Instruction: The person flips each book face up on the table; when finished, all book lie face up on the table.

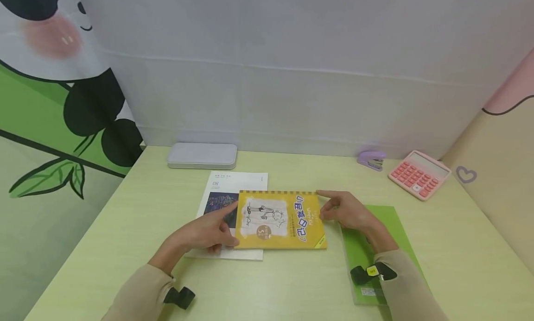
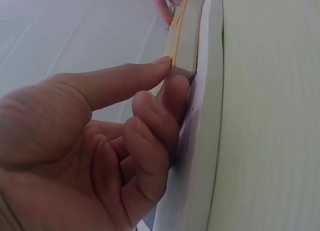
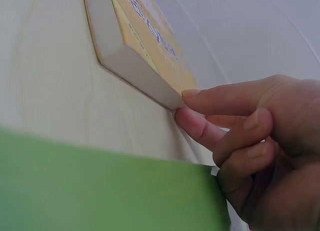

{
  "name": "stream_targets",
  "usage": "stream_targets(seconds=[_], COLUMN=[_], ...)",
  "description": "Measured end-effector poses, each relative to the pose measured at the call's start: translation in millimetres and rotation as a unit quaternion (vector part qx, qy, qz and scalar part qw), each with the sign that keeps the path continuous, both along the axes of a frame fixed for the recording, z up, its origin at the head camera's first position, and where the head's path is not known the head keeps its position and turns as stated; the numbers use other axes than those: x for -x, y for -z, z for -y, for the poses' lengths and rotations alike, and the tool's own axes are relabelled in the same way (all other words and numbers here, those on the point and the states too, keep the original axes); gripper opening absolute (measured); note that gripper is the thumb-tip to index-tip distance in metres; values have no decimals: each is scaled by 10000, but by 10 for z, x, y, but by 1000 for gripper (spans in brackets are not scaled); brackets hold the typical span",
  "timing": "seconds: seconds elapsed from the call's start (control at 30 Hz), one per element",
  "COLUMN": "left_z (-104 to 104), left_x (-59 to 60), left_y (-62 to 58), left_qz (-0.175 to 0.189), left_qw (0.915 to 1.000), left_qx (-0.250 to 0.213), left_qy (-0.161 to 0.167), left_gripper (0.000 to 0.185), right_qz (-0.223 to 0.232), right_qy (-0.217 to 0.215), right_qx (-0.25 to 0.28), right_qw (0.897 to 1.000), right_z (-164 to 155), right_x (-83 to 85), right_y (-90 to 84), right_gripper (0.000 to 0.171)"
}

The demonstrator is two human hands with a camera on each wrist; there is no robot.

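Yellow book (image 1: 280,220) between both hands' grip

The book (image 1: 280,220) under my fingers is yellow, with a white sketch panel, blue and white lettering and a small green corner tag. Beneath it lies a white booklet (image 1: 233,191) with a dark, multicoloured picture. On my right lies a plain bright green folder (image 1: 384,228). The desk (image 1: 292,284) is pale yellow-green. Along its far edge sit a grey case (image 1: 202,155), a lilac stapler (image 1: 371,159) and, toward the far right corner, a pink calculator (image 1: 419,174). My sleeves (image 1: 137,293) are beige.
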State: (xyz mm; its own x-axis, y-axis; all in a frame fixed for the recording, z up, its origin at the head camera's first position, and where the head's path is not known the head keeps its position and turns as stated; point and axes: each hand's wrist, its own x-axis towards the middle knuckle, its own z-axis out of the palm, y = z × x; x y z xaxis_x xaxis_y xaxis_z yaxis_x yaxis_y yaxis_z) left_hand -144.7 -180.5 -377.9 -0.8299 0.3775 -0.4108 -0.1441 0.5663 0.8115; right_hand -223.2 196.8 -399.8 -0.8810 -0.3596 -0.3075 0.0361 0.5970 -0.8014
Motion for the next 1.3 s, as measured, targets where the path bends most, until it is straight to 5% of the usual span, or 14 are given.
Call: stream_targets(seconds=[0.47, 0.67, 0.9, 1.3], left_z=[-64, -3, 46, 5], left_x=[32, 83, 278, 688], left_y=[10, -28, -175, -167], left_qz=[-195, -405, -896, -944], left_qw=[9992, 9978, 9924, 9842], left_qx=[356, 527, 842, 1478], left_qy=[37, -73, -45, 224], left_gripper=[96, 91, 78, 75], right_qz=[-31, -72, -166, -117], right_qy=[284, 278, 212, -75], right_qx=[-290, -469, -653, -611], right_qw=[9992, 9985, 9975, 9980], right_z=[-19, -35, -117, 10], right_x=[-36, -69, -222, -553], right_y=[-11, -154, -366, -188], right_gripper=[56, 56, 57, 78])
